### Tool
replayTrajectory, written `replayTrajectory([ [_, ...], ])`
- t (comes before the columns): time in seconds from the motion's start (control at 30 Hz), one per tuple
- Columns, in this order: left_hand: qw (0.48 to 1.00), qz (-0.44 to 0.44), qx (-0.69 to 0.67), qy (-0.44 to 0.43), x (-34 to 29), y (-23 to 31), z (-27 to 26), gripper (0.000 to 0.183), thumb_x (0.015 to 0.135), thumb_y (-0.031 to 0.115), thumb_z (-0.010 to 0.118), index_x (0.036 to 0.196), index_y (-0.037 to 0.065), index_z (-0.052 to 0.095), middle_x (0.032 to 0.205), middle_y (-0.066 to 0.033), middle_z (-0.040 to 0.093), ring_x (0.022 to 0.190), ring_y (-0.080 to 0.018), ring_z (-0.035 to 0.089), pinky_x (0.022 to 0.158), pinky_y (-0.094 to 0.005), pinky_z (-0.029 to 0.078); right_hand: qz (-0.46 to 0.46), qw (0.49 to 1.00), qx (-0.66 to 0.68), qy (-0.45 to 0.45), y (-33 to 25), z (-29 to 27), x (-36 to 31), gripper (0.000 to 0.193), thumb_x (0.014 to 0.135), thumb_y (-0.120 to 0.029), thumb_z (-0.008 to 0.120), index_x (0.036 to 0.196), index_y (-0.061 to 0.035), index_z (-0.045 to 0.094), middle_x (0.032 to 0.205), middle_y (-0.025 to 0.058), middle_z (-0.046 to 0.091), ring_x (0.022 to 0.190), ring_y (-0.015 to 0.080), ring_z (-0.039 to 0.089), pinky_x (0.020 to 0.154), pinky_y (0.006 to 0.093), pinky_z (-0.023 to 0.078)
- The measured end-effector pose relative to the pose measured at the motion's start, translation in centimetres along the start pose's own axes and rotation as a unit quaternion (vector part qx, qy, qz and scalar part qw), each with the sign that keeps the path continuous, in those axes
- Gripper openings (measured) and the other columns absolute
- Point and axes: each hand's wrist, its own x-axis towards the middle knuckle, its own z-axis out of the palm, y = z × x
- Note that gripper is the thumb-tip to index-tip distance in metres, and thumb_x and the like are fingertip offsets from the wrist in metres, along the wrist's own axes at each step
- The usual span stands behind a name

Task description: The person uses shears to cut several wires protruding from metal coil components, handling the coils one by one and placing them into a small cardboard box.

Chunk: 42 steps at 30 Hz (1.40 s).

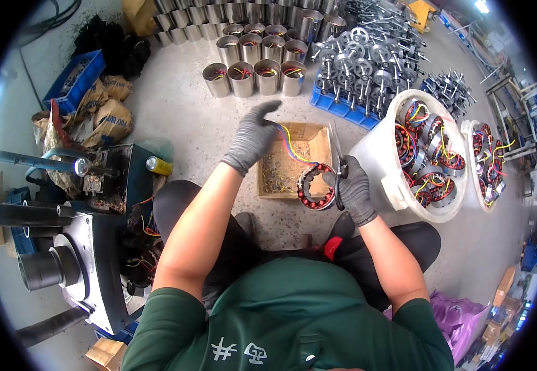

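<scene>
My left hand [255,139], in a grey glove, is raised over the left edge of a shallow cardboard box [313,137]. Its lower fingers close on the ends of yellow, red and blue lead wires [290,145], while one finger points out to the right. These leads run down to a ring-shaped motor stator [305,185] with red and black windings. My right hand [356,190], also gloved, grips the stator's right side together with black-handled scissors [338,151], their blades pointing away from me. Small scraps and wire clippings lie inside the box.
At right, a white tub [377,162] holds several wired stators, with another tub [472,167] beyond. A blue crate [343,111] of metal shafts stands far right of the box. Metal cylinders [242,80] line the far floor. A press-like machine [86,260] is close on my left.
</scene>
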Motion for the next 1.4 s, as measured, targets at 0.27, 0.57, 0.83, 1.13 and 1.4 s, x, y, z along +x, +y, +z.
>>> replayTrajectory([
  [0.27,0.914,-0.129,-0.216,0.319,0.9,0.7,-4.7,0.021,0.087,0.004,0.06,0.107,0.007,0.065,0.082,-0.0025,0.063,0.064,-0.0145,0.06,0.057,-0.029,0.048,0.022,0.996,-0.023,0.079,2.2,1.3,1.1,0.053,0.074,-0.02,0.086,0.112,0.0004,0.056,0.078,0.001,0.06,0.069,0.0116,0.055,0.062,0.0286,0.049],
  [0.57,0.926,-0.311,-0.058,-0.206,-6.7,0.9,4.8,0.045,0.098,0.041,0.055,0.112,0.0,0.068,0.101,-0.0109,0.072,0.056,-0.0167,0.063,0.052,-0.0287,0.053,0.057,0.986,0.08,0.138,2.2,2.5,2.7,0.06,0.076,-0.016,0.085,0.121,0.0003,0.05,0.085,0.001,0.058,0.072,0.0106,0.053,0.064,0.0271,0.05],
  [0.83,0.876,-0.399,-0.272,-0.018,-5.8,-2.3,6.7,0.037,0.098,0.032,0.059,0.122,0.005,0.056,0.107,-0.0108,0.067,0.057,-0.0158,0.057,0.049,-0.0286,0.049,0.088,0.981,0.142,0.1,3.9,3.2,2.1,0.065,0.074,-0.016,0.085,0.123,0.0016,0.047,0.095,0.0057,0.062,0.077,0.013,0.059,0.065,0.0283,0.053],
  [1.13,0.864,-0.289,-0.403,-0.084,-4.8,-1.2,6.3,0.032,0.099,0.031,0.06,0.118,0.006,0.062,0.087,-0.003,0.063,0.065,-0.0132,0.055,0.057,-0.0269,0.046,0.118,0.98,0.158,0.008,4.2,5.0,0.5,0.047,0.08,-0.003,0.079,0.117,0.0032,0.05,0.101,0.0124,0.066,0.089,0.0164,0.063,0.074,0.029,0.055],
  [1.4,0.917,-0.301,-0.255,-0.064,-5.8,-0.7,6.2,0.015,0.094,0.018,0.068,0.101,0.005,0.068,0.075,0.0013,0.062,0.057,-0.008,0.052,0.053,-0.0214,0.041,0.203,0.95,0.223,-0.075,8.6,5.7,-0.1,0.04,0.087,-0.021,0.076,0.114,0.0004,0.055,0.087,0.0081,0.062,0.072,0.0139,0.06,0.058,0.0284,0.05],
])
